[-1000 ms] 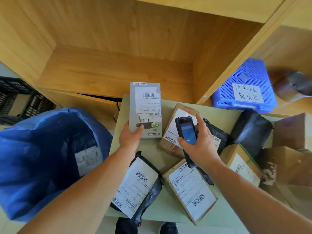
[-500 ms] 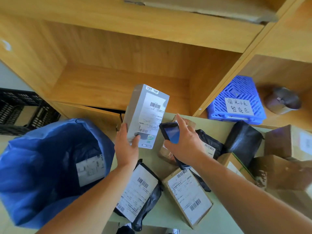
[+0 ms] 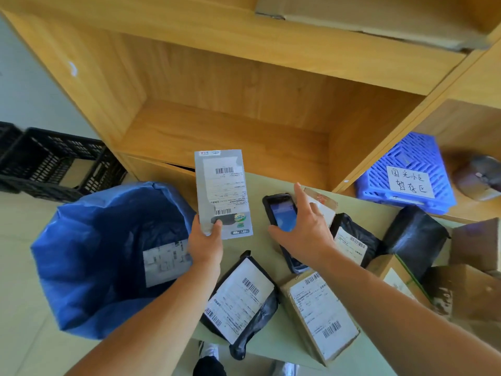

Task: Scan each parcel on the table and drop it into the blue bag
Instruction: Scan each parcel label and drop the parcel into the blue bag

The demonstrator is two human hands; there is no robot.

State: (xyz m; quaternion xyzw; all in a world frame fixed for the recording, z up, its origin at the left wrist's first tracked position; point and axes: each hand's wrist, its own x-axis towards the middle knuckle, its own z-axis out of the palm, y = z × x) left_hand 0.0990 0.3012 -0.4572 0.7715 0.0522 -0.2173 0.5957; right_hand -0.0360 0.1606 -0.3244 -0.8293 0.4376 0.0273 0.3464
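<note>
My left hand (image 3: 205,244) grips the bottom of a grey boxed parcel (image 3: 221,191) and holds it upright above the table's left edge, label facing me. To its right, my right hand (image 3: 302,234) holds a black handheld scanner (image 3: 280,214) with a lit screen, index finger raised. The open blue bag (image 3: 108,256) stands left of the table, with a labelled parcel (image 3: 164,260) inside. On the green table (image 3: 257,256) lie a black bagged parcel (image 3: 241,299), a cardboard box (image 3: 322,313) and several more parcels to the right.
A wooden shelf unit (image 3: 230,109) rises behind the table. A blue plastic basket (image 3: 406,175) with a handwritten label sits in the right compartment, next to a tape roll (image 3: 479,177). Black crates (image 3: 54,161) stand on the floor at left. Brown cartons (image 3: 471,278) crowd the right edge.
My left hand has lifted the grey parcel off the table and straightened it upright, nearer the blue bag. The scanner hand stays beside it, its index finger now raised.
</note>
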